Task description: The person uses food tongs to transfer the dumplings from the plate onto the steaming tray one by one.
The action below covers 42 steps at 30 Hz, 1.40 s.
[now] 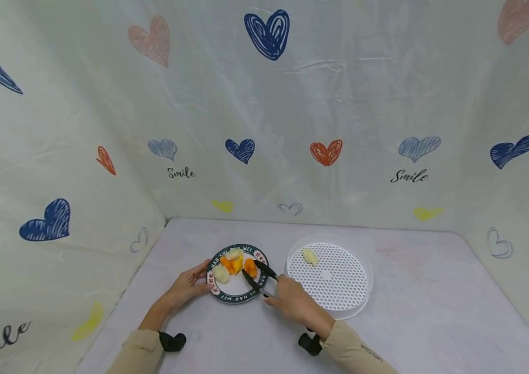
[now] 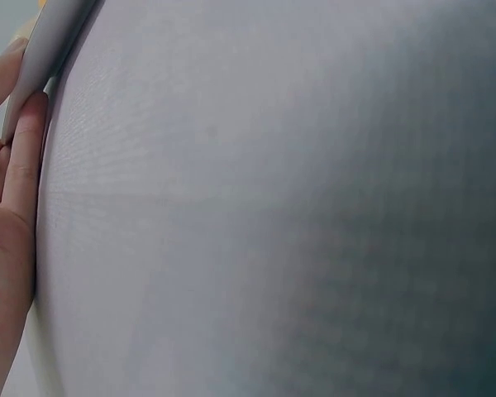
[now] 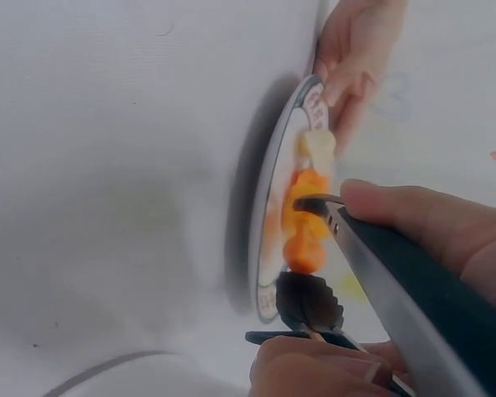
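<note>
A round plate [image 1: 238, 297] with a dark patterned rim holds several orange and pale food pieces [image 1: 232, 265]. My left hand [image 1: 191, 284] rests against the plate's left rim [image 2: 45, 50], fingers straight along its edge. My right hand [image 1: 292, 300] grips black tongs [image 1: 257, 276] whose arms stand spread around an orange piece [image 1: 250, 267] on the plate. In the right wrist view the tongs' tips [image 3: 310, 302] sit beside the orange pieces [image 3: 304, 240]. To the right lies a white perforated tray [image 1: 334, 288] with one pale piece [image 1: 310, 256] on it.
The white table [image 1: 409, 322] is walled on three sides by a heart-printed curtain [image 1: 264, 130]. The tray lies close to the right of the plate.
</note>
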Available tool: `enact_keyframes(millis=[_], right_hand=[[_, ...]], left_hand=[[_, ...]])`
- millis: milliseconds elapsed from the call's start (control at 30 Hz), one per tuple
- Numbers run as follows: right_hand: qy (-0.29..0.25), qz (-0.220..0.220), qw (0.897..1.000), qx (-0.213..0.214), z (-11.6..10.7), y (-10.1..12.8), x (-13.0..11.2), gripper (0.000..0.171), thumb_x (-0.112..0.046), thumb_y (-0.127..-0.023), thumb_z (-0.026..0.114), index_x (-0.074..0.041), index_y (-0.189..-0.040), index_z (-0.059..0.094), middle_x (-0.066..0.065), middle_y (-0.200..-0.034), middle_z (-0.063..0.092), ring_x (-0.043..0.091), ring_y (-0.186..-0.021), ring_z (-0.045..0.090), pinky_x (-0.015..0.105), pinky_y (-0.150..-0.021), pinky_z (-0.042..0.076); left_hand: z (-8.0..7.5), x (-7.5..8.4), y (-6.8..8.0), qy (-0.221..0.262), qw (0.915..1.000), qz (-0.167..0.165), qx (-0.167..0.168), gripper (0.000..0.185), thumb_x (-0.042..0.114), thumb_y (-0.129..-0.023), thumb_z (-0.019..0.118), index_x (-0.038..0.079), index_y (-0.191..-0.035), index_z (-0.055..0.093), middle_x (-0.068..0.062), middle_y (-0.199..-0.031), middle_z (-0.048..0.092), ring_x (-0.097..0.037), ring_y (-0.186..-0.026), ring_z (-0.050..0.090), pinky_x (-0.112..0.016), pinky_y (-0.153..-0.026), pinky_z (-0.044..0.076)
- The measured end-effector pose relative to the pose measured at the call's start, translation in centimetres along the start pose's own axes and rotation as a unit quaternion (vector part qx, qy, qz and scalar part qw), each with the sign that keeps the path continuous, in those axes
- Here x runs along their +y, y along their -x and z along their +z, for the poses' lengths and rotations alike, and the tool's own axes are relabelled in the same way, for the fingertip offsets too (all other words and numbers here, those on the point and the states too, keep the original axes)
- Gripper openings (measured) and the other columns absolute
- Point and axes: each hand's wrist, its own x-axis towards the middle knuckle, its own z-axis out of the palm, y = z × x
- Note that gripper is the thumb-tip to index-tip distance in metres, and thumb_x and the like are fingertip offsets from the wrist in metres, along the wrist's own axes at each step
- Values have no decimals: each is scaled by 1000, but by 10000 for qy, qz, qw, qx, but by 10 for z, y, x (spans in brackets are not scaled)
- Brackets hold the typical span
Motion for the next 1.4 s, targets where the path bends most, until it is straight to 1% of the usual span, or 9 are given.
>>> enact_keyframes(millis=[200, 367, 567, 833, 933, 1033, 1100, 1267, 1400], right_hand=[[-71, -21, 10000, -22, -7, 8, -3, 60, -29, -89, 76, 17, -120, 55, 21, -86, 62, 20, -63, 54, 29, -48, 51], [-179, -65, 9998, -36, -15, 16, -2, 65, -31, -89, 75, 18, -125, 52, 22, -87, 63, 19, -62, 55, 27, -46, 51], [-405, -78, 9991, -20, -27, 25, 0, 76, -34, -90, 74, 20, -134, 44, 30, -104, 63, 23, -76, 59, 34, -57, 56], [-592, -282, 9974, 282, -40, 34, 8, 75, -36, -90, 73, 20, -132, 46, 33, -109, 63, 25, -82, 62, 37, -60, 57], [-671, -286, 9968, 335, -46, 39, 12, 74, -36, -90, 73, 18, -131, 46, 30, -108, 64, 24, -82, 61, 37, -61, 56], [-727, -254, 9962, 394, -50, 43, 17, 69, -35, -90, 74, 16, -129, 49, 22, -98, 65, 21, -74, 57, 34, -56, 53], [-699, -179, 9964, 452, -52, 45, 21, 68, -35, -90, 74, 16, -127, 51, 19, -97, 64, 21, -74, 57, 34, -57, 53], [-514, 79, 9969, 597, -56, 51, 35, 68, -34, -89, 75, 15, -128, 50, 23, -107, 65, 23, -84, 60, 40, -69, 57], [-457, 125, 9964, 698, -60, 55, 45, 70, -33, -89, 75, 17, -131, 49, 28, -112, 65, 27, -93, 64, 45, -75, 58]], left_hand=[[-1, 0, 1, 80, 10000, 29, -5, 83, 12, -88, 75, 4, -156, 29, -21, -145, 51, -37, -140, 37, -57, -118, 21], [-1, 0, 1, 68, 10000, 12, 1, 83, 12, -88, 75, 5, -156, 29, -21, -145, 50, -37, -140, 37, -57, -118, 20], [-2, 0, 1, 24, 10000, -34, 34, 82, 12, -88, 75, 6, -156, 30, -21, -147, 48, -37, -144, 32, -57, -118, 18], [-1, -1, 0, -28, 10000, -10, 46, 82, 16, -89, 76, 6, -156, 30, -21, -147, 49, -37, -144, 31, -57, -117, 19], [-1, -3, -1, -39, 10000, -2, 34, 83, 16, -89, 76, 5, -156, 29, -21, -147, 48, -37, -143, 32, -57, -117, 20], [-1, -5, -2, 27, 10000, 24, 23, 83, 16, -89, 76, 3, -156, 29, -22, -149, 46, -37, -144, 32, -55, -118, 20], [-2, -6, -3, 117, 9999, 62, 2, 84, 14, -88, 76, 2, -156, 28, -22, -150, 45, -36, -143, 33, -54, -118, 20], [-1, -7, -4, 147, 9998, 130, -58, 84, 14, -88, 76, 2, -156, 28, -23, -148, 46, -37, -142, 34, -54, -118, 20], [-1, -6, -4, 114, 9999, 93, -41, 84, 14, -88, 76, 2, -156, 29, -22, -149, 45, -37, -144, 32, -54, -118, 19]])
